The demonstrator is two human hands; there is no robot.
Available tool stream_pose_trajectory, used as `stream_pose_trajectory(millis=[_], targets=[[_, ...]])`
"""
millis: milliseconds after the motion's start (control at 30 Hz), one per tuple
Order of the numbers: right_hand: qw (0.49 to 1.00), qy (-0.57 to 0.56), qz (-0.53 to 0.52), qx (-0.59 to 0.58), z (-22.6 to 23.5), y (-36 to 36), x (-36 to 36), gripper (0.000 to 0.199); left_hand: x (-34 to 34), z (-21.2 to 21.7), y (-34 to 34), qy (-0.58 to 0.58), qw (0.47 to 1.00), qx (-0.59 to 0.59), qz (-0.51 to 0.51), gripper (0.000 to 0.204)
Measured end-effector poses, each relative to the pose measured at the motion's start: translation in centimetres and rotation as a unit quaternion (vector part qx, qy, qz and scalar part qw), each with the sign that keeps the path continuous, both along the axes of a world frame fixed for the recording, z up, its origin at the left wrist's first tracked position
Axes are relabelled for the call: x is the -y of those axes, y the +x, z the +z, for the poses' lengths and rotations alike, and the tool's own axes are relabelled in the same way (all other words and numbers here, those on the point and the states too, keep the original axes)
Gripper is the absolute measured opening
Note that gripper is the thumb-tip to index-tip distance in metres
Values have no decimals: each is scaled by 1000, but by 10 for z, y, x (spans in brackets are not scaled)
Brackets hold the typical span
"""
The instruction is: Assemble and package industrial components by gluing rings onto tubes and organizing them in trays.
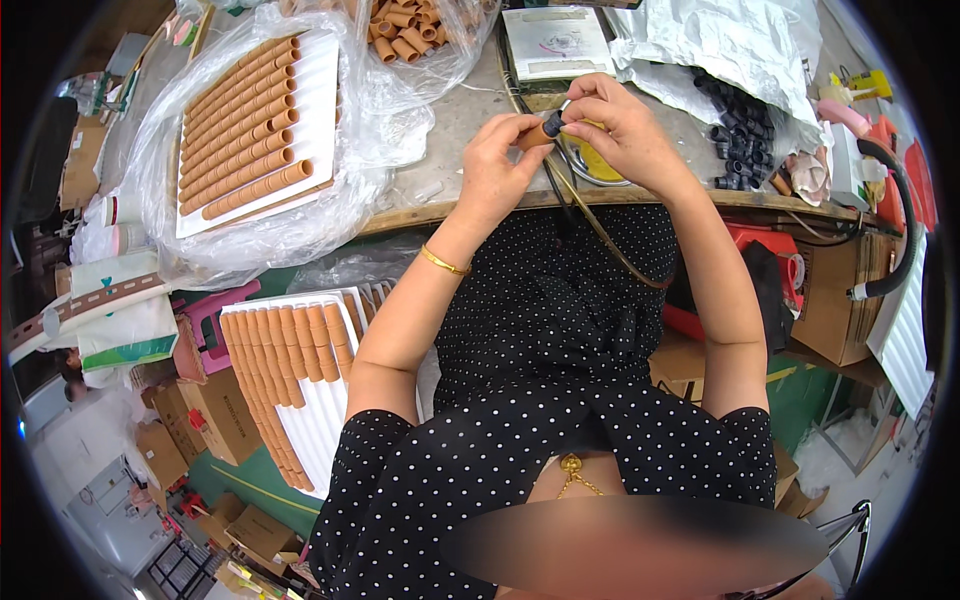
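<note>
Fingers point(520, 128) pinched — brown tube point(533, 136), black cap point(553, 126)

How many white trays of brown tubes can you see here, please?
2: one tray on the workbench inside a clear plastic bag, upper left; one tray lower down beside the person's left arm. Others may be hidden.

Clear plastic bag point(200, 230), upper left of the tabletop point(450, 130): large and crumpled, wrapped around a white tray of brown tubes.

Second clear bag point(455, 45), top centre: open, holding loose brown tubes.

White flat pack point(557, 42), top centre, just right of that bag: rectangular, with taped edges and a faint printed drawing.

Silvery-white bag point(730, 40), top right: crumpled, lying over black caps.

Brown cartons point(215, 410), on the floor at lower left: several, stacked and scattered, some with red marks.

Carton point(835, 310), under the tabletop at right: brown, open-topped.

White-and-green bag point(125, 320), left edge: soft, with a brown strap across it.
</note>
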State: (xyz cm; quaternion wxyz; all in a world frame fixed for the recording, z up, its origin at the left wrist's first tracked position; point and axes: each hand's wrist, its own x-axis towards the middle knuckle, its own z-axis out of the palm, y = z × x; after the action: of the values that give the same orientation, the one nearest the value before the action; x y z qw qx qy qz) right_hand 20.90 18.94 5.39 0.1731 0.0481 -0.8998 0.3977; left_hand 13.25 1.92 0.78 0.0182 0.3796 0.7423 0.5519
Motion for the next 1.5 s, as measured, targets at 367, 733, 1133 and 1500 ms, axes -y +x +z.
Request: stream_pose_trajectory(millis=[367,733,1133,1500], targets=[[945,-285,12,157,-24,14,14,26,8,20,21,65,970,214,-92,52],[927,-344,-46,141,-25,24,-6,26,226,49,-134,-352,871,-315,133,29],[903,-423,2,80,-6,0,20,18,76,46,-63,33,951,296,-78,25],[980,-189,-44,32,-7,0,2,31,-10,1,-23,96,822,526,-197,33]])
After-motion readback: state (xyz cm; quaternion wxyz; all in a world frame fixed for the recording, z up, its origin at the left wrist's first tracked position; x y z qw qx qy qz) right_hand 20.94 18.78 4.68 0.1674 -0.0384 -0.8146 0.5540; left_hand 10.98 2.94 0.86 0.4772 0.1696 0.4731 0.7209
